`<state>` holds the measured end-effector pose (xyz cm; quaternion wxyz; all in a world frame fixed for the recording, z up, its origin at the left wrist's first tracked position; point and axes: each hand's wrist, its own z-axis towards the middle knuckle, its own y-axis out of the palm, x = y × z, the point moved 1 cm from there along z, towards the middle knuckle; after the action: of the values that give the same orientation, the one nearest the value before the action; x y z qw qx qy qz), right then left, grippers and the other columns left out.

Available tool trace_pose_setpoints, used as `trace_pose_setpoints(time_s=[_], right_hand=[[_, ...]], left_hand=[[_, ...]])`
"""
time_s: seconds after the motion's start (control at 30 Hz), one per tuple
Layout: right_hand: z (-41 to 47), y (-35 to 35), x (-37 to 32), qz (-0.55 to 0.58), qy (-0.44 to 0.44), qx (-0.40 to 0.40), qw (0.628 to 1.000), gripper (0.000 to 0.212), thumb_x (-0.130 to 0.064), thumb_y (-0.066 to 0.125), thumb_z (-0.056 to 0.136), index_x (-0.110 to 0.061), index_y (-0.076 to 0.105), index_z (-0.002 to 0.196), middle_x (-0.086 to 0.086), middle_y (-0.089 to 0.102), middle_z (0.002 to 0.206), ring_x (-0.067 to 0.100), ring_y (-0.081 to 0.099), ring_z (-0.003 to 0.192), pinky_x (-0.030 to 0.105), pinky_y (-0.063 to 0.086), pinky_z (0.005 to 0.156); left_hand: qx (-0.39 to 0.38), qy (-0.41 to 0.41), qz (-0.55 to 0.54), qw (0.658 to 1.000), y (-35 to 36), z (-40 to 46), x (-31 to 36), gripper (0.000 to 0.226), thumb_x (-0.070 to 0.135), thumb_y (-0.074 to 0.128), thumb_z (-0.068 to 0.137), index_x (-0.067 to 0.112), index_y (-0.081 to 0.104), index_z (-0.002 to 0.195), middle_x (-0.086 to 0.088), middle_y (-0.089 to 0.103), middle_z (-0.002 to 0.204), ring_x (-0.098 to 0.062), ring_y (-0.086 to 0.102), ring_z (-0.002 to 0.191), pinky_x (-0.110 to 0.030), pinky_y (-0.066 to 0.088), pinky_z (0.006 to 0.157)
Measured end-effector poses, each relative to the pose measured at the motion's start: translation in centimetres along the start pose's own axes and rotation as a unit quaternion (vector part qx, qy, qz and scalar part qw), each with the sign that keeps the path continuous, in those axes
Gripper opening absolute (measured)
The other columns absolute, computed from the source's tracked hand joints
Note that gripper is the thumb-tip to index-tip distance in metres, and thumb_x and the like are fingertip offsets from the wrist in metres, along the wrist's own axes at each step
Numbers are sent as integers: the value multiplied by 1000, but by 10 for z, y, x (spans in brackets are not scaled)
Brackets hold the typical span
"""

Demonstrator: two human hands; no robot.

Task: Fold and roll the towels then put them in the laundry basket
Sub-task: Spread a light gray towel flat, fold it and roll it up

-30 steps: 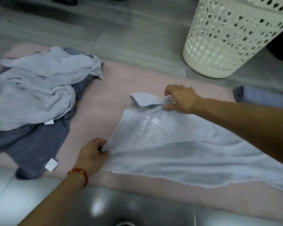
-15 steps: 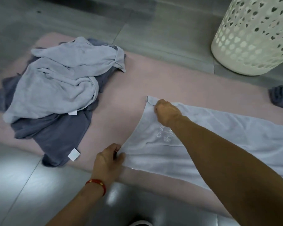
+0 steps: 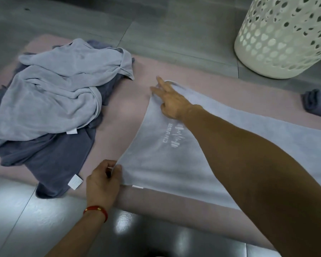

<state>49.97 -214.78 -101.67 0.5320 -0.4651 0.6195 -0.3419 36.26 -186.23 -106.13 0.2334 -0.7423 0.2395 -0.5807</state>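
The pale blue towel (image 3: 174, 164) lies flat on the pink mat (image 3: 122, 108), well short of the laundry basket (image 3: 285, 38). The left hand (image 3: 103, 180) pinches its near corner; the right hand (image 3: 171, 101) presses the far corner with straight fingers. Soft, light and limp, it is best held at the corners.

Left hand (image 3: 103, 179) is seen low at centre, back of the hand up, fingers curled and thumb pressed against them in a pinch on a corner of the light towel (image 3: 174, 164). A red band is worn at the left wrist. Right arm is stretched forward across the view from lower right. Right hand (image 3: 170, 101) is laid palm-down on the towel's far corner, fingers straight and spread.
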Motion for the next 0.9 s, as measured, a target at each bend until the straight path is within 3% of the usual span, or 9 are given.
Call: trace_pose_setpoints(time_s=[0.1, 0.23, 0.33, 0.43, 0.57, 0.63, 0.73, 0.8, 0.9], right_hand=[[-25, 25, -2, -27, -22, -27, 999, 80, 1, 49, 91, -28, 22, 160, -5, -15, 169, 20, -2, 156, 48, 20, 123], [-89, 62, 17, -37, 5, -55, 998, 65, -20, 50, 99, -25, 24, 159, -1, -3, 170, 22, 8, 156, 53, 17, 122], [-155, 81, 38, -37, 36, -10, 999, 57, -36, 31, 100, -21, 36, 154, 4, 18, 167, 26, 21, 152, 55, 20, 120], [-220, 89, 64, -36, 95, 29, 994, 59, -41, 22, 99, -19, 44, 149, 4, 32, 162, 26, 28, 149, 59, 23, 117], [-319, 68, 117, -81, 165, 31, 982, 58, -41, 25, 101, -19, 38, 153, 4, 29, 163, 24, 29, 149, 54, 22, 121], [-382, 42, 149, -118, 195, -9, 974, 56, -40, 29, 102, -18, 38, 152, 8, 29, 163, 28, 38, 145, 50, 30, 117], [-482, -9, 183, -133, 269, -85, 950, 52, -38, 41, 105, -19, 37, 153, 7, 31, 162, 29, 46, 138, 45, 41, 111], [-541, -41, 189, -115, 319, -95, 936, 52, -38, 43, 103, -20, 38, 151, 3, 40, 156, 26, 52, 132, 41, 45, 107], [-604, -65, 190, -75, 386, -71, 917, 50, -40, 43, 101, -20, 47, 147, 0, 51, 146, 22, 58, 124, 35, 46, 102]], left_hand=[[-12, 1, 43, 999, 5, 3, -10, 8, 24, 64, 93, 29, 68, 89, 6, 68, 77, -24, 64, 80, -29, 42, 71], [2, 38, 111, 993, 12, 1, -7, 13, 20, 66, 84, 24, 65, 97, -4, 64, 92, -36, 62, 88, -38, 46, 71], [7, 210, 204, 956, 31, -4, 15, 40, 26, 53, 74, 16, 65, 110, -15, 57, 110, -40, 52, 97, -48, 46, 76], [-102, 343, 234, 904, 81, -24, 52, 47, 24, 54, 73, 16, 63, 118, -13, 56, 128, -39, 51, 115, -52, 47, 88], [-271, 499, 249, 785, 152, -85, 98, 53, 34, 52, 75, 24, 63, 126, -10, 48, 147, -34, 43, 133, -54, 34, 105], [-330, 538, 268, 728, 178, -110, 120, 59, 40, 49, 78, 27, 58, 134, -9, 40, 156, -34, 35, 141, -61, 31, 109], [-408, 592, 312, 620, 211, -139, 153, 68, 43, 49, 91, 39, 26, 155, -1, 0, 169, -28, -2, 155, -66, 10, 117], [-433, 635, 352, 535, 229, -154, 181, 73, 43, 47, 96, 41, 9, 158, 3, -17, 167, -24, -19, 153, -63, 0, 119], [-436, 705, 362, 426, 259, -178, 213, 73, 45, 47, 96, 42, 9, 158, 3, -16, 167, -25, -18, 153, -63, -1, 119]])
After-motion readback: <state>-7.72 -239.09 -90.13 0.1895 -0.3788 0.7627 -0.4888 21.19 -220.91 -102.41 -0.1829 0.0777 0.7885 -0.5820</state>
